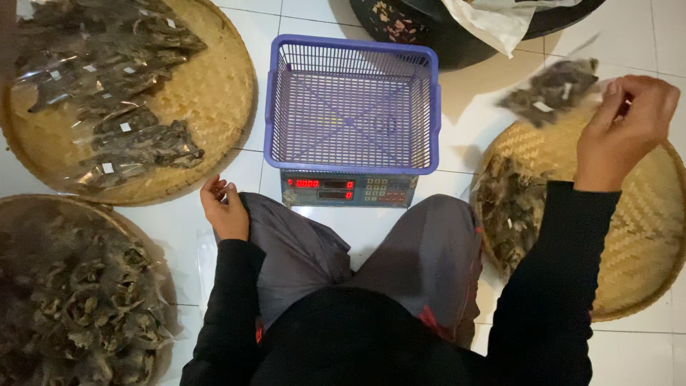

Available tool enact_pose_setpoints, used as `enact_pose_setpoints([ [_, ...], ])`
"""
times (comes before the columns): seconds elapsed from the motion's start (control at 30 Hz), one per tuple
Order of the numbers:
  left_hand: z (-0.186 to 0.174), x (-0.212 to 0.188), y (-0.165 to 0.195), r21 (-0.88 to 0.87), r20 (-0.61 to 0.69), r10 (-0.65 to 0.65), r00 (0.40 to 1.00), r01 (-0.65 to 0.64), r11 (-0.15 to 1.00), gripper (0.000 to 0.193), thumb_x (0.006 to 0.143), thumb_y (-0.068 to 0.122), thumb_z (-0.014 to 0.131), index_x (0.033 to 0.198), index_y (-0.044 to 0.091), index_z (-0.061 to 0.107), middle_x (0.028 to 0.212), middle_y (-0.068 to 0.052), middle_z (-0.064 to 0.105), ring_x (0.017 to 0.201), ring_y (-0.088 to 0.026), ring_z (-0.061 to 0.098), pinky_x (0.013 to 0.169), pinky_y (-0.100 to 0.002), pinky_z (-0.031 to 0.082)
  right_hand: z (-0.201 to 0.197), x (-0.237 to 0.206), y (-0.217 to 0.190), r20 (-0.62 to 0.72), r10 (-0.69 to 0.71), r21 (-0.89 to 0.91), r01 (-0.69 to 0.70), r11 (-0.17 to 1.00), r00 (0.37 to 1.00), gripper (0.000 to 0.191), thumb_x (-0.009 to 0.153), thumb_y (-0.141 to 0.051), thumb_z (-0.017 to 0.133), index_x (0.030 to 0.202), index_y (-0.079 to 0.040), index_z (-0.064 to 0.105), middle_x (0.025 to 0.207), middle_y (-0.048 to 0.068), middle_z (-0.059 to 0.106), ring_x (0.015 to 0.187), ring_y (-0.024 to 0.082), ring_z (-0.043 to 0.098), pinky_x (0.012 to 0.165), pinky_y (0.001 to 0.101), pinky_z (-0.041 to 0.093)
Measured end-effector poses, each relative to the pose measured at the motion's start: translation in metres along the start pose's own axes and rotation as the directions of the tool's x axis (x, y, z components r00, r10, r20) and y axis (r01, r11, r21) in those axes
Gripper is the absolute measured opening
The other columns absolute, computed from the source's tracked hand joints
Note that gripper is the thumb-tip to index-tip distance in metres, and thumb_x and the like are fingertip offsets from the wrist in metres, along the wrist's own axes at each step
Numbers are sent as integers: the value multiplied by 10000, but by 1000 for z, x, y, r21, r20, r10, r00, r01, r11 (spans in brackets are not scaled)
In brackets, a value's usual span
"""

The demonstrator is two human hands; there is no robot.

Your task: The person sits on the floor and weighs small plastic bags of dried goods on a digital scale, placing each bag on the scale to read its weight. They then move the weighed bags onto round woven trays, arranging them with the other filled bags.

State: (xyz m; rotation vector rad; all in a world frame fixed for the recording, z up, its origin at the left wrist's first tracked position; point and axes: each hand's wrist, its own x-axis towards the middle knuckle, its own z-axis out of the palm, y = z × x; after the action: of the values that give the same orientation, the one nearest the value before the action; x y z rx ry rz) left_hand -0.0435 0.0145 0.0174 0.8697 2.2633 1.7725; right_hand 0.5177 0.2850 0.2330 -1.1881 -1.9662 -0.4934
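Fingers of the right hand [620,132] were pinched on the corner of a small clear packet [552,91] of dark dried stuff, holding it up over the far edge of a woven bamboo tray [643,236] on the right, where a loose heap of the same dried pieces [509,207] sat. Packet looked blurred. Left hand [224,209] was loosely curled, holding nothing, resting on the knee near the scale [350,189]. Purple plastic basket [351,104] sat empty on that scale, dead centre, red digits lit. Far left tray [207,93] had filled packets [114,78] piled up, near left tray had a big loose pile [75,300], and a dark tub [429,32] sat further back
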Motion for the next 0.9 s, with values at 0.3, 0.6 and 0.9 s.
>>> enact_pose_setpoints([
  [0.3,2,0,-10,-45,-19,-4,1000,3,999,346,1010,26,664,1342,24,568,1161,-86,642,976,-160,615,827,-296,519,85,-108,44,160,354,-151,-332,931,921,53,1076,30,581,1096,31,630,1245,232,617,1019,348,650,847,421,561],
  [0.6,9,9,-10,-36,-23,-26,999,25,999,324,995,41,666,1310,32,587,1142,-90,657,968,-153,639,844,-291,533,89,-179,-12,318,295,-201,-240,950,901,322,934,-55,682,1255,-36,672,1300,296,597,1107,480,626,909,518,537],
  [0.9,-7,69,-30,66,-136,-11,991,20,998,233,997,85,723,1200,8,640,1128,-121,674,981,-207,649,854,-332,536,79,-159,-35,333,306,-156,-268,951,892,157,1068,-105,666,1212,-48,691,1297,257,622,1118,471,630,882,528,527],
])
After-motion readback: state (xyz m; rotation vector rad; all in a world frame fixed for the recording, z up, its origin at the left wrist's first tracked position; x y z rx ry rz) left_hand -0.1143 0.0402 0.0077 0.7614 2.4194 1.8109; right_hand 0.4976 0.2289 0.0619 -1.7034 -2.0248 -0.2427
